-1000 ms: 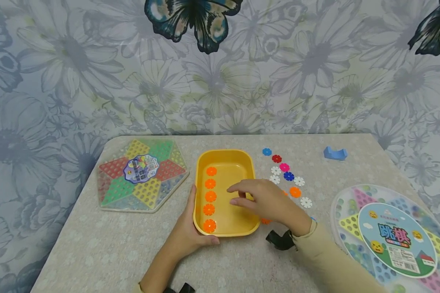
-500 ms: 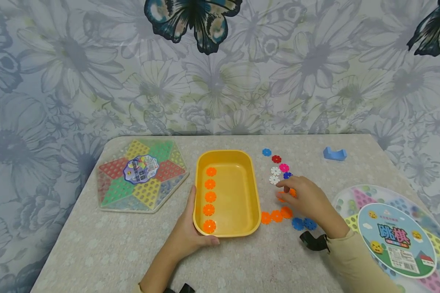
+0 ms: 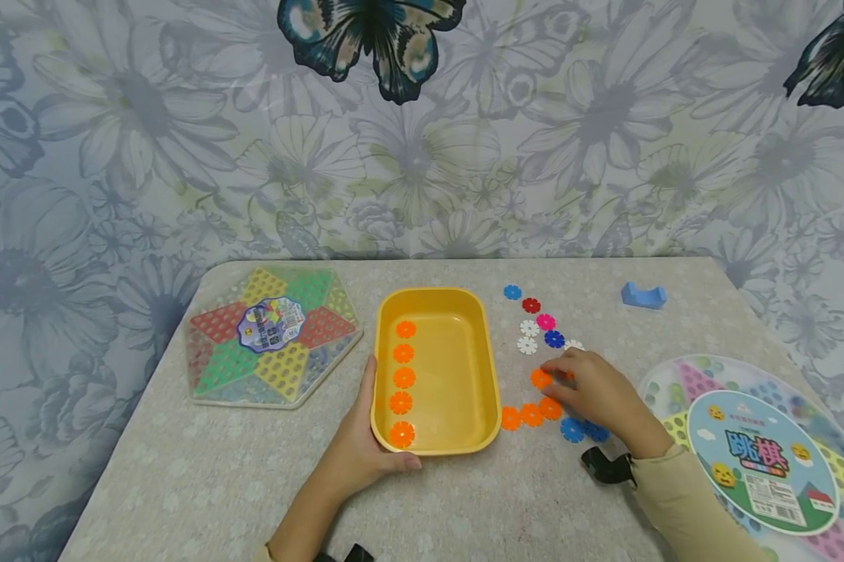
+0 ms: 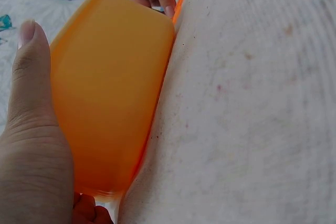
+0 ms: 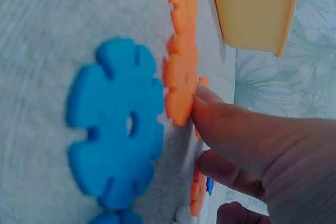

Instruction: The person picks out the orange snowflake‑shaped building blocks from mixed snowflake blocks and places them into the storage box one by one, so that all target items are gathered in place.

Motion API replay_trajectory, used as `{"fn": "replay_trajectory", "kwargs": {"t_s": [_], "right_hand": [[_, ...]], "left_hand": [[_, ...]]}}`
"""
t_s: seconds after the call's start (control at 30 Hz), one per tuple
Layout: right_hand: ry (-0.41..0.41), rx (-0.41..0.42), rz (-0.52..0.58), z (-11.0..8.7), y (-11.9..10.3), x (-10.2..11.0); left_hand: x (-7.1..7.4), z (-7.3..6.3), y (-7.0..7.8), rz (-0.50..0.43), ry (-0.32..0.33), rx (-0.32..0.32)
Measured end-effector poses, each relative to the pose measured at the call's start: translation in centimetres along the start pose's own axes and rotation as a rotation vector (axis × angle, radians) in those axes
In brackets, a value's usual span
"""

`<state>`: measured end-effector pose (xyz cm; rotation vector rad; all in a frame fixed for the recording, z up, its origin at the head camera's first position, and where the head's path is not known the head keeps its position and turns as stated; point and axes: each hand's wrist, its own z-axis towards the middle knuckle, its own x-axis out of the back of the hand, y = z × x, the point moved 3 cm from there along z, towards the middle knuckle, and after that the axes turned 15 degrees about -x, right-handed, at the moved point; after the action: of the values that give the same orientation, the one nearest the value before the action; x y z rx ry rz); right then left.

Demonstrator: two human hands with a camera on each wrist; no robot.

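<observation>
My left hand (image 3: 361,453) grips the near left corner of a yellow plastic tray (image 3: 457,382), thumb along its front and fingers on its left side. Inside the tray, several orange notched discs (image 3: 403,378) stand in a column along the left. Right of the tray, my right hand (image 3: 600,394) is low over the table, fingertips right at an orange notched disc (image 3: 539,378) and partly covering another. In the right wrist view, the thumb (image 5: 231,124) and forefinger are apart, close to orange discs (image 5: 181,77). A large blue disc (image 5: 113,87) lies in front.
White, pink, red and blue discs (image 3: 553,339) trail toward the back of the table. Two boxed board games flank the work: a hexagonal one (image 3: 225,367) at left, a round one (image 3: 762,460) at right. A small blue plastic piece (image 3: 642,296) lies at the back right.
My right hand has moved from over the tray to the discs on its right, then slightly lower and rightward among the orange ones. My left hand and the tray have stayed put.
</observation>
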<state>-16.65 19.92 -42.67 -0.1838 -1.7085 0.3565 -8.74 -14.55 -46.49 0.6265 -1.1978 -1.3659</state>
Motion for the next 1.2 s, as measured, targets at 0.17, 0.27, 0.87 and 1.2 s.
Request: {"fn": "replay_trajectory", "kwargs": {"t_s": [0.17,0.27,0.87,1.2], "right_hand": [[-0.011,0.001,0.035,0.05,0.07,-0.18],[-0.022,-0.001,0.051,0.11,0.03,-0.22],[0.017,0.112,0.013,0.05,-0.41,-0.21],[-0.009,0.114,0.023,0.03,-0.47,-0.16]], "left_hand": [[0.02,-0.03,-0.05,0.004,-0.002,0.0],[0.02,-0.01,0.02,0.006,-0.004,-0.002],[0.05,-0.11,0.09,0.034,-0.008,0.002],[0.06,-0.1,0.13,0.031,-0.006,0.001]]}}
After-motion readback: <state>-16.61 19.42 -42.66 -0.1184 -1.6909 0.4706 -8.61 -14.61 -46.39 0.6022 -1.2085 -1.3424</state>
